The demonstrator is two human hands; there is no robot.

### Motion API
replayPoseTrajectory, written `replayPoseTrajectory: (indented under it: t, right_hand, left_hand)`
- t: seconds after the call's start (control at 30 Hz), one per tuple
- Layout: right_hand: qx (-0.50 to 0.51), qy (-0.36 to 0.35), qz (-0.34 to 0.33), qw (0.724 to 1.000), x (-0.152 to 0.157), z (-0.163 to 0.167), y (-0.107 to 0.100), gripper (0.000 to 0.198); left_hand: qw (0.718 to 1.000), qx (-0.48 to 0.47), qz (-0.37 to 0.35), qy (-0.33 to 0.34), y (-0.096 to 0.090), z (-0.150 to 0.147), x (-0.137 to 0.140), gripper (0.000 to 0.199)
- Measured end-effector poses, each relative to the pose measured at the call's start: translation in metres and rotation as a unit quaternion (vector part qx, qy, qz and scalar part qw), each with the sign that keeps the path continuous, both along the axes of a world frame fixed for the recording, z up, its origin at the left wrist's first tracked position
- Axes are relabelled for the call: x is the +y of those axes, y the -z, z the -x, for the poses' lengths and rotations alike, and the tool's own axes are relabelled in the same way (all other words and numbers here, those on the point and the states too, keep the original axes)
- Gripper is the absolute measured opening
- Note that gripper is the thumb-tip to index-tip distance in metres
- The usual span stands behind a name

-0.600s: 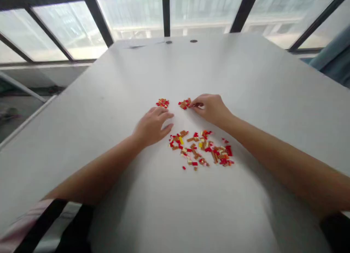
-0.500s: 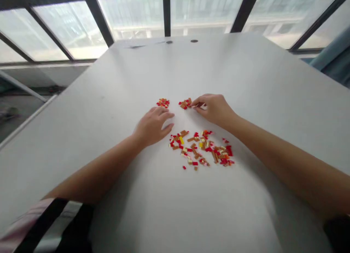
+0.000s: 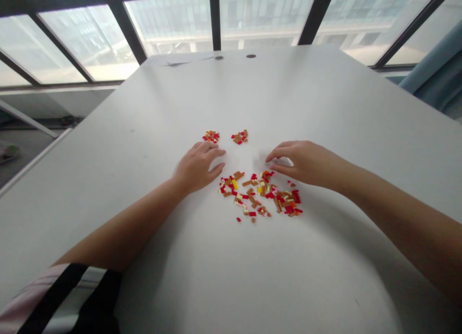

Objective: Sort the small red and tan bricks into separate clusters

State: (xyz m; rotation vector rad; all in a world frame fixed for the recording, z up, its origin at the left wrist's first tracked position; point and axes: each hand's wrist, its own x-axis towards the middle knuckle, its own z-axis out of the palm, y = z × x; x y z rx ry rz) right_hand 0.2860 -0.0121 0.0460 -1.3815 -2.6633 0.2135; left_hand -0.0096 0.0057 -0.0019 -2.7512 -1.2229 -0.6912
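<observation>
Small red, brown, yellow, cream and pink building bricks lie loose on the white table, the largest spread being a scattered pile [image 3: 260,194] nearest me. Beyond it are two smaller heaps: a left heap [image 3: 211,136] of red, orange and yellow bits and a right heap [image 3: 240,137] of brown and red bricks. My left hand [image 3: 198,166] rests on the table just below the left heap, fingers apart and holding nothing. Above the upper right edge of the scattered pile, my right hand [image 3: 301,161] has its thumb and fingers parted, with nothing visible between them.
The white table [image 3: 180,98] stretches away to windows [image 3: 169,23] with dark frames. Two dark round discs [image 3: 251,56] sit at its far edge, beside a flat sheet [image 3: 176,60]. A blue curtain [image 3: 436,69] hangs at the right.
My right hand has left the right heap and drawn back toward me, its fingers parting. My left hand has stayed in place; the whole view has shifted slightly.
</observation>
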Motion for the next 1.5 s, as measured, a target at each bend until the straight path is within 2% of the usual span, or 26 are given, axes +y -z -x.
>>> replayPoseTrajectory:
  t: [0.13,0.3,0.43,0.73,0.93,1.2,1.4,1.5]
  right_hand:
    - [0.029,-0.013,-0.021,0.999,-0.012,-0.004,0.007,0.023]
    - [0.115,-0.025,-0.035,0.992,-0.025,-0.010,0.020,0.021]
    - [0.193,0.002,-0.051,0.980,-0.032,-0.011,0.031,0.021]
    - [0.273,0.055,0.004,0.961,-0.038,-0.007,0.037,0.020]
    - [0.279,0.071,0.023,0.957,-0.042,-0.005,0.037,0.021]
    - [0.269,-0.016,-0.034,0.962,-0.041,-0.001,0.034,0.017]
    - [0.302,-0.099,-0.072,0.945,-0.049,0.010,0.027,0.016]
    - [0.285,-0.152,-0.097,0.941,-0.051,0.015,0.027,0.015]
  left_hand:
    - [1.000,0.002,0.001,-0.002,-0.001,0.000,-0.001,0.032]
    - [1.000,0.001,-0.001,0.002,0.000,0.000,0.000,0.033]
    - [1.000,0.000,0.001,0.000,0.000,0.000,0.000,0.032]
    - [1.000,-0.002,0.003,0.002,-0.001,-0.002,-0.001,0.032]
    - [1.000,-0.003,0.009,0.004,-0.001,-0.002,0.000,0.031]
    - [1.000,-0.003,0.008,0.001,0.001,-0.002,0.003,0.031]
    - [1.000,0.002,0.009,0.001,0.002,-0.002,0.004,0.032]
    - [1.000,0.001,0.010,0.002,0.001,-0.001,0.005,0.032]
